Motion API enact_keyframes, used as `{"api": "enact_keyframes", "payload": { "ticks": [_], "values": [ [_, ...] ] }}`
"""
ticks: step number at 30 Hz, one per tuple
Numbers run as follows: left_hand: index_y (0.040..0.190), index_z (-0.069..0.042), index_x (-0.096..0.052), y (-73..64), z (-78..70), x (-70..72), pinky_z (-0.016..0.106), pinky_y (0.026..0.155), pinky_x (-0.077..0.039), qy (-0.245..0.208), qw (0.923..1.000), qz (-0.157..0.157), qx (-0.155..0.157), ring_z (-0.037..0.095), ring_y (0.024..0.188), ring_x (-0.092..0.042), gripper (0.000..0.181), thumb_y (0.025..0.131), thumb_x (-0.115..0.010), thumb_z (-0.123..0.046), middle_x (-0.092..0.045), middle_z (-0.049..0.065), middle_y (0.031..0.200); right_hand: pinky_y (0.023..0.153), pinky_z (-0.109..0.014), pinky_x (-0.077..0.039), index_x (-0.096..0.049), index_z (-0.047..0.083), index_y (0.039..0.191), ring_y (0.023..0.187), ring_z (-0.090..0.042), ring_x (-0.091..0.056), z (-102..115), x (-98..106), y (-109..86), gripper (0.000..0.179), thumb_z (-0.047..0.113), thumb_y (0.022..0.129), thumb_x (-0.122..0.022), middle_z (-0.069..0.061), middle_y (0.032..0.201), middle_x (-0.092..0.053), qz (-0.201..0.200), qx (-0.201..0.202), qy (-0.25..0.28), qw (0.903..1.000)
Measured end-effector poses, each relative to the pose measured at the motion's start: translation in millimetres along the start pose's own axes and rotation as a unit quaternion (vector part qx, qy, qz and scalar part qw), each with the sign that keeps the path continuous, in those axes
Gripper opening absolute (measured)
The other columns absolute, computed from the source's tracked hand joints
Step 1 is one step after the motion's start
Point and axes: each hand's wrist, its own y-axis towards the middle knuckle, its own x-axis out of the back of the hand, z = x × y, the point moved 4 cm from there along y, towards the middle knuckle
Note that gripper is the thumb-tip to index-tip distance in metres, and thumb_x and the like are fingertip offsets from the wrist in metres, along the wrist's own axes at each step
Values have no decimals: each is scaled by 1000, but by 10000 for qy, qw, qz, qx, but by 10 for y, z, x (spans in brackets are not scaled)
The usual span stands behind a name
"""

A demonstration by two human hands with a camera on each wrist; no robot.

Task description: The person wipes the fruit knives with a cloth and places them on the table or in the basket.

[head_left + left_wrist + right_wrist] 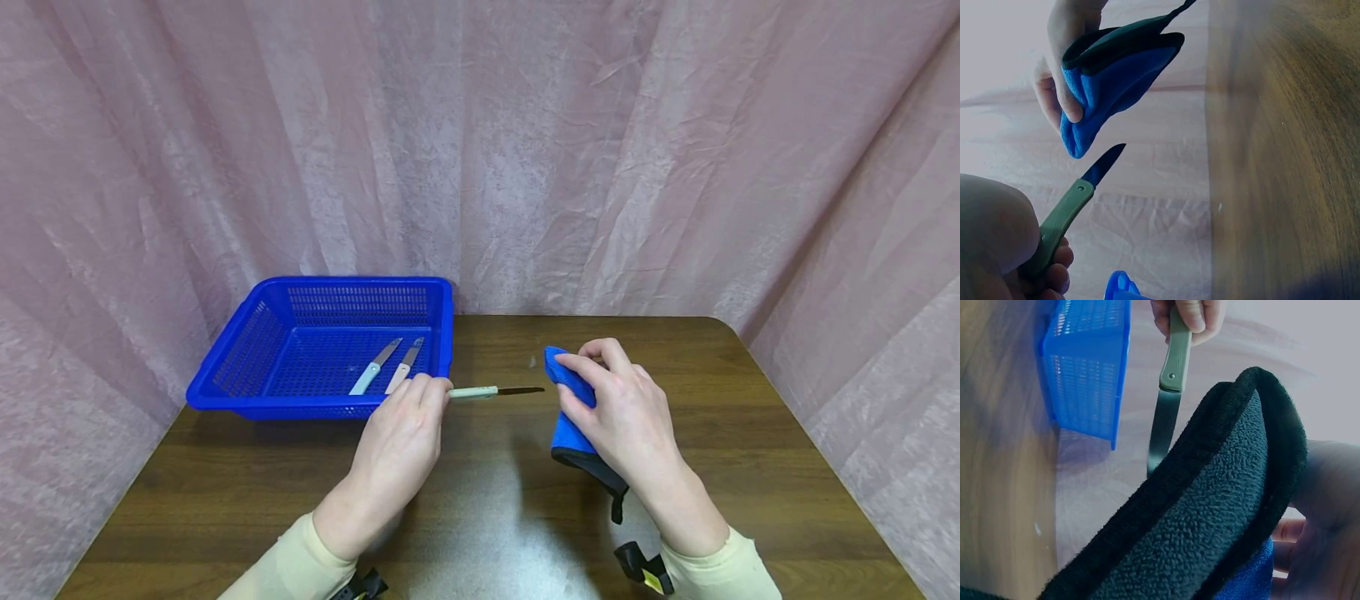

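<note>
A small knife with a pale green handle is gripped in my left hand, its blade pointing right toward the other hand. My right hand pinches a folded blue cloth with a black border and a hanging loop. In the head view the blade tip ends just short of the cloth. The left wrist view shows a gap between tip and cloth. Behind my left hand, a light blue-handled knife and a pale pink-handled knife lie in the blue basket.
The basket stands at the back left of the brown wooden table, its right wall close beside my left hand. Pink curtains hang behind the table and along its right side. The table's back right corner is rounded.
</note>
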Motion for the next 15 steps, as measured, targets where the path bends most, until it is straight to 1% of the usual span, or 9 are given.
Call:
{"api": "enact_keyframes", "payload": {
  "ticks": [6, 9, 11, 15],
  "values": [
    [108, 0, -64, 1, 3, 0, 43, 57, -53, -5, 10000, -47, 35, 32, 76, -65, 11, 109, -53, -3, -62, 11, 88, 76, -50, -58, -82, 16, 130, 93, -32, -70, 5, -2, 0, 36, 18, 94, -85, -8, 123, -65, -5, 36, 15, 10000],
    [106, -1, -62, 0, 4, -3, 43, 55, -52, -56, 9999, -36, 80, 32, 73, -63, 8, 108, -55, -4, -59, 10, 86, 76, -49, -58, -82, 16, 130, 93, -32, -70, 4, 0, -1, 36, 18, 94, -85, -8, 123, -65, -19, 36, 16, 10000],
    [106, -1, -63, 1, 6, -5, 43, 55, -51, -98, 9998, -1, 144, 31, 71, -62, 6, 108, -60, -7, -58, 9, 85, 76, -49, -58, -82, 16, 130, 93, -33, -70, 4, 1, 0, 36, 18, 95, -85, -8, 123, -65, -19, 36, 15, 10000],
    [107, -1, -62, 3, 7, -8, 41, 54, -49, -128, 9997, 113, 201, 28, 69, -58, 17, 106, -73, -15, -56, 7, 85, 76, -49, -58, -82, 15, 131, 93, -33, -71, 5, 1, 0, 36, 18, 95, -85, -8, 123, -65, -1, 37, 13, 10000]
  ]
}}
